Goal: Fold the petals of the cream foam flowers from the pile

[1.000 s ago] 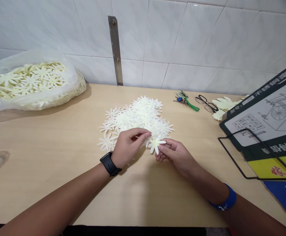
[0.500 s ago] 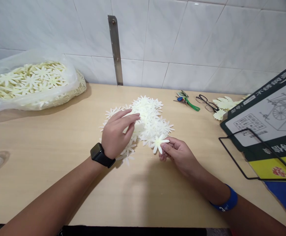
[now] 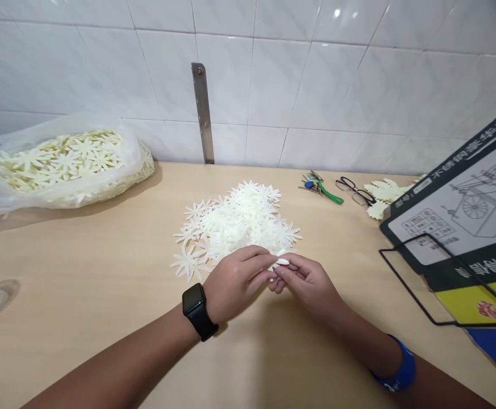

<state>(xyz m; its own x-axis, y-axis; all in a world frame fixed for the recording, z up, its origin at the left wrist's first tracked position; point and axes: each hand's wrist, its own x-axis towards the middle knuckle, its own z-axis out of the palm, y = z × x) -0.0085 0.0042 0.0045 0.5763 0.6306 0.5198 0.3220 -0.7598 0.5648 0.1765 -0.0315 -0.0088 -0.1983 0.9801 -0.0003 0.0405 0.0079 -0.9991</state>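
Between my two hands is a small pale flower-shaped cutout (image 3: 282, 262), mostly covered by fingers, with a petal tip showing. My right hand (image 3: 310, 281) pinches it between thumb and fingers. From the other side, the fingertips of my left hand (image 3: 243, 278) close on the same cutout. Just beyond the hands lies a loose pile of white flower cutouts (image 3: 243, 218) with long narrow petals. One flower cutout (image 3: 188, 262) lies at the pile's left edge.
A clear plastic bag (image 3: 139, 165) full of cream flower cutouts stands at the left back. Keys with a green strap (image 3: 332, 196), glasses (image 3: 356, 191) and cream pieces (image 3: 386, 190) lie right. A printed box (image 3: 465, 210) and black wire frame (image 3: 422, 309) stand at far right.
My left hand has come from over the pile, right and nearer, to meet my right hand at the flower cutout. My right hand stays in nearly the same place. The view has tilted up slightly.
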